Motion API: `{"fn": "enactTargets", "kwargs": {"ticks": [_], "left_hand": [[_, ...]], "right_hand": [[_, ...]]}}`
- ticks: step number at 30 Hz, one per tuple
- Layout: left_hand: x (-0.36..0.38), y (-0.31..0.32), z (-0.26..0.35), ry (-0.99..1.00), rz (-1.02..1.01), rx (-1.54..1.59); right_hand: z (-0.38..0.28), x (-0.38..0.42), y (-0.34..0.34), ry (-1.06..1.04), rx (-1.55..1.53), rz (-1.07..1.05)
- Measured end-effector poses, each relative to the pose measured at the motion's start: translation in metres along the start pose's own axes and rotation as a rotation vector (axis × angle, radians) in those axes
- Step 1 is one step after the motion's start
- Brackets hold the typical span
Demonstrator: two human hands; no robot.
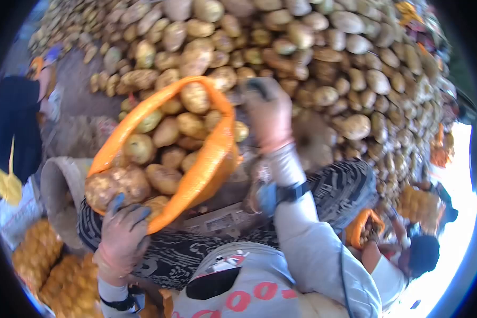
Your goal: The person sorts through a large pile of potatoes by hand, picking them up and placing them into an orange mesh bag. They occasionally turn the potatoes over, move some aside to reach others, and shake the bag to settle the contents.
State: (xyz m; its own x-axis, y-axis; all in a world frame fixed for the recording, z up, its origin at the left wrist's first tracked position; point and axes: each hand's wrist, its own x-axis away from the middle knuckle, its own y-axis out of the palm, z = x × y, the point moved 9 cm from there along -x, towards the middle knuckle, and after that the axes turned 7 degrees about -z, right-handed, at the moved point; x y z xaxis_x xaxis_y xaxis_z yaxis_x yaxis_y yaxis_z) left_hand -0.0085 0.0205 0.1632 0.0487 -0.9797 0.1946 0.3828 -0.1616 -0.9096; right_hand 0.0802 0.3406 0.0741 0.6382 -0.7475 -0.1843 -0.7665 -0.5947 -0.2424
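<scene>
An orange mesh sack (pixel 209 161) stands with its mouth wide, filled with potatoes (pixel 167 131). My left hand (pixel 123 233), in a pinkish glove with dark fingertips, is at the sack's near left rim, its fingers over a large knobbly potato (pixel 117 186) and the rim. Right of the sack's far side, my right hand (pixel 267 108) is over the edge of a big potato heap (pixel 355 79). Its dark fingertips are curled and blurred by motion, so I cannot make out whether anything is in them.
A grey bucket (pixel 63 185) stands left of the sack. Filled yellow sacks (pixel 63 275) lie at lower left. A person in dark clothing (pixel 16 122) is at the left. Another person (pixel 403 265) sits at lower right by a small orange sack (pixel 363 228).
</scene>
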Motion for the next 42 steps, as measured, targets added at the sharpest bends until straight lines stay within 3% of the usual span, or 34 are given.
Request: {"fn": "enactTargets", "kwargs": {"ticks": [1, 2, 4, 5, 6, 7, 8, 11, 13, 15, 17, 18, 19, 20, 21, 23, 25, 28, 30, 31, 32, 34, 35, 36, 39, 42], "left_hand": [[-0.003, -0.006, -0.001, -0.038, 0.006, 0.018], [-0.001, -0.001, -0.004, -0.023, -0.011, 0.006], [0.001, -0.001, -0.007, -0.05, 0.017, 0.014], [0.0, 0.0, -0.007, -0.052, 0.038, 0.027], [-0.002, 0.0, -0.009, -0.08, 0.021, 0.028], [-0.003, 0.001, -0.011, -0.099, -0.003, 0.043], [-0.004, 0.002, -0.012, -0.116, -0.023, 0.055], [-0.002, 0.003, -0.01, -0.123, -0.048, 0.071], [-0.006, 0.002, -0.008, -0.107, -0.038, 0.048], [-0.008, 0.004, -0.006, -0.095, -0.036, 0.019], [-0.012, 0.005, -0.004, -0.081, -0.015, -0.011], [-0.011, 0.004, -0.002, -0.077, -0.011, -0.026], [-0.01, 0.003, -0.001, -0.074, 0.009, -0.026], [-0.01, 0.002, 0.0, -0.064, 0.035, -0.029], [-0.012, 0.0, 0.003, -0.045, 0.063, -0.027], [-0.014, -0.004, 0.007, -0.036, 0.068, -0.032], [-0.014, -0.002, 0.01, -0.039, 0.065, -0.03], [-0.018, -0.001, 0.006, -0.045, 0.061, -0.001], [-0.021, 0.0, 0.002, -0.055, 0.039, 0.038], [-0.021, 0.0, -0.001, -0.064, 0.032, 0.052], [-0.021, 0.0, -0.002, -0.069, 0.021, 0.067], [-0.026, 0.001, -0.006, -0.06, 0.005, 0.094], [-0.027, 0.001, -0.008, -0.066, 0.005, 0.099], [-0.027, 0.0, -0.009, -0.07, 0.006, 0.103], [-0.025, 0.002, -0.013, -0.083, 0.019, 0.13], [-0.022, 0.0, -0.014, -0.077, 0.016, 0.154]], "right_hand": [[0.047, -0.007, -0.022, 0.237, 0.259, 0.037], [0.107, -0.002, -0.031, 0.171, 0.395, -0.012], [0.284, 0.067, -0.024, 0.398, 1.143, -0.506], [0.336, 0.125, -0.034, 0.768, 1.161, -0.688], [0.434, 0.174, -0.039, 0.82, 1.234, -0.869], [0.325, 0.158, -0.029, 0.897, 1.279, -0.684], [0.307, 0.157, -0.023, 0.805, 1.348, -0.643], [0.312, 0.149, -0.025, 0.827, 1.34, -0.679], [0.316, 0.104, -0.013, 0.563, 1.313, -0.768], [0.227, 0.047, -0.019, 0.584, 0.456, -0.184], [0.087, 0.003, -0.006, 0.301, 0.001, 0.022], [0.006, -0.008, 0.009, -0.006, 0.131, 0.014], [-0.046, -0.006, 0.034, 0.018, 0.05, -0.159], [-0.105, 0.0, 0.053, -0.409, 0.28, -0.203], [-0.129, 0.011, 0.078, -0.512, 0.313, -0.289], [-0.122, 0.037, 0.142, -0.464, 0.457, -0.597], [-0.088, 0.069, 0.181, -0.353, 0.596, -0.672], [-0.088, 0.051, 0.157, -0.507, 0.408, -0.586], [-0.071, 0.012, 0.091, -0.306, 0.462, -0.346], [-0.034, -0.003, 0.046, -0.127, 0.24, -0.074], [-0.008, -0.022, 0.023, -0.056, 0.392, 0.072], [0.159, -0.012, 0.036, 0.093, 0.689, -0.233], [0.225, 0.015, 0.061, 0.311, 0.979, -0.599], [0.275, 0.052, 0.078, 0.424, 1.059, -0.725], [0.347, 0.101, 0.098, 0.23, 1.044, -0.52], [0.3, 0.073, 0.082, 0.597, 0.841, -0.602]]}}
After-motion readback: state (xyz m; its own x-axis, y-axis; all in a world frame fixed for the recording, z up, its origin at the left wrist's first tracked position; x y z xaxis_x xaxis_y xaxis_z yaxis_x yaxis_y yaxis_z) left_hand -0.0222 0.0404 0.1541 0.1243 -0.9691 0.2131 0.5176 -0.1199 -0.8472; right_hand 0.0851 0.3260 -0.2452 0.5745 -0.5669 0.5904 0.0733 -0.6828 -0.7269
